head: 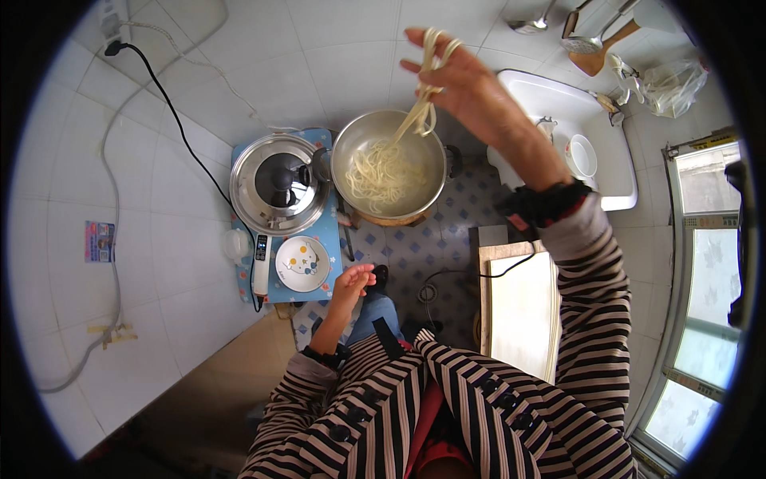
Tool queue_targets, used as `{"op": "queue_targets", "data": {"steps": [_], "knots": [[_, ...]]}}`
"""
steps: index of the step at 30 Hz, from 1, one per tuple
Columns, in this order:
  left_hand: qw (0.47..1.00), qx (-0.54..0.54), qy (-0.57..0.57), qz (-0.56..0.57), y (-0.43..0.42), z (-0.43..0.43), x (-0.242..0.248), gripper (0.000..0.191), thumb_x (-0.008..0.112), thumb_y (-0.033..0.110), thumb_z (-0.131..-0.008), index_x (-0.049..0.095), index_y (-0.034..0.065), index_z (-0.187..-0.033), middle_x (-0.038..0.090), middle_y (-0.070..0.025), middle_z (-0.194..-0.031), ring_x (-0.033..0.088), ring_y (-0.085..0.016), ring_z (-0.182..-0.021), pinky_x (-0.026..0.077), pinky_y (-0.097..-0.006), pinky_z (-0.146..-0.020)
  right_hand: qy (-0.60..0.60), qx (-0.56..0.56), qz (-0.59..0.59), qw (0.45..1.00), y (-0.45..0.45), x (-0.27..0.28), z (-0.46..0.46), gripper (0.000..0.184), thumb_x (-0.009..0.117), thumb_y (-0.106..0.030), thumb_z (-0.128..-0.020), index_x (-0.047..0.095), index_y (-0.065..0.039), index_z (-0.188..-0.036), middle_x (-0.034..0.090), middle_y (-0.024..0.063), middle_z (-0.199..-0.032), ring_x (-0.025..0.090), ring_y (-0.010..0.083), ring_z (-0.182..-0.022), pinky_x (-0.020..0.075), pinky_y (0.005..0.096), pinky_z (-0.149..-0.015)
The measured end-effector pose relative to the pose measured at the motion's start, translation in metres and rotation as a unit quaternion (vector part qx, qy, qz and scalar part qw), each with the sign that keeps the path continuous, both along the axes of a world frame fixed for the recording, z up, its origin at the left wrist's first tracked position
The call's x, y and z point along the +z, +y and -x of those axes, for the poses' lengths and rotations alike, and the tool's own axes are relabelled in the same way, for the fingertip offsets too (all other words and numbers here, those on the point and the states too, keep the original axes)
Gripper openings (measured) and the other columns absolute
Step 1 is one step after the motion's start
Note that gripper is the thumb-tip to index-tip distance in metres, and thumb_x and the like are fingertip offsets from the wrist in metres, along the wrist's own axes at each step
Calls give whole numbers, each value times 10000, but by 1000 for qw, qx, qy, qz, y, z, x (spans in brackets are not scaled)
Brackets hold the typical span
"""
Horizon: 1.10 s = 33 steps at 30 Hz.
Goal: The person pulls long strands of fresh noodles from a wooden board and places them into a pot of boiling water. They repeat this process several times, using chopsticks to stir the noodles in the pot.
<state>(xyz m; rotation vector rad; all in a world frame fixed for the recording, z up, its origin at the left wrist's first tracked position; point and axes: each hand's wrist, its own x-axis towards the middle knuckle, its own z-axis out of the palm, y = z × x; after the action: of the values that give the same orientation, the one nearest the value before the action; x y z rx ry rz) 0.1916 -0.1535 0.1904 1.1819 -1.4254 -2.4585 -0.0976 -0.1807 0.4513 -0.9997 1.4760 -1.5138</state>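
Note:
My right hand (pixel 458 81) is raised above the far right rim of a steel pot (pixel 434 179), with strands of noodles (pixel 425 111) looped over and between its fingers. The strands hang down into the pot, where more noodles (pixel 380 173) lie in a loose heap. My left hand (pixel 353 284) is low in front of my body, just right of a white bowl (pixel 302 263) printed with a cartoon face. Its fingers are loosely curled, and nothing shows in them. Left of the pot sits a steel lid (pixel 245 179) with a black knob.
A blue patterned tabletop (pixel 332 239) bears the lid, the bowl and a white control handle (pixel 261 272) with a cable. At the right are a white sink (pixel 625 161) holding a white bowl (pixel 580 157), hanging utensils (pixel 583 45) and a pale board (pixel 520 305).

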Motion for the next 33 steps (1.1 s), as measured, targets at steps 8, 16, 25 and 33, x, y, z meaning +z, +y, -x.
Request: {"op": "queue_targets", "data": {"steps": [8, 16, 25, 33], "knots": [[998, 19, -25, -45, 19, -12, -31, 248, 525, 183, -867, 551, 54, -1077, 611, -16, -902, 580, -97, -812, 392, -197, -631, -159, 26, -306, 938, 24, -231, 79, 442, 566, -279, -812, 467, -87, -1198, 449, 63, -1221, 493, 228, -1004, 416, 437, -847], [997, -21, -28, -76, 43, -20, -35, 237, 517, 171, -872, 556, 39, -1065, 610, -15, -896, 578, -82, -808, 393, -182, -613, 110, -36, -525, 843, 108, -350, 79, 255, 597, -138, -748, 583, -5, -966, 589, 109, -806, 574, 206, -584, 474, 320, -501], [981, -178, -76, -26, 1, 7, -57, 251, 522, 157, -864, 539, 32, -1081, 593, -32, -900, 565, -99, -796, 367, -181, -599, -270, -255, -141, 918, 139, -320, -59, 258, 577, -249, -780, 608, -35, -920, 621, 69, -734, 592, 141, -620, 489, 259, -541], [929, -364, -57, 41, -107, 70, -42, 259, 538, 142, -855, 525, 33, -1089, 597, -32, -910, 562, -94, -797, 371, -174, -578, -361, -505, -110, 776, 217, -307, -183, 391, 531, -368, -844, 545, -56, -1079, 578, 74, -983, 595, 160, -828, 494, 259, -670]]}}
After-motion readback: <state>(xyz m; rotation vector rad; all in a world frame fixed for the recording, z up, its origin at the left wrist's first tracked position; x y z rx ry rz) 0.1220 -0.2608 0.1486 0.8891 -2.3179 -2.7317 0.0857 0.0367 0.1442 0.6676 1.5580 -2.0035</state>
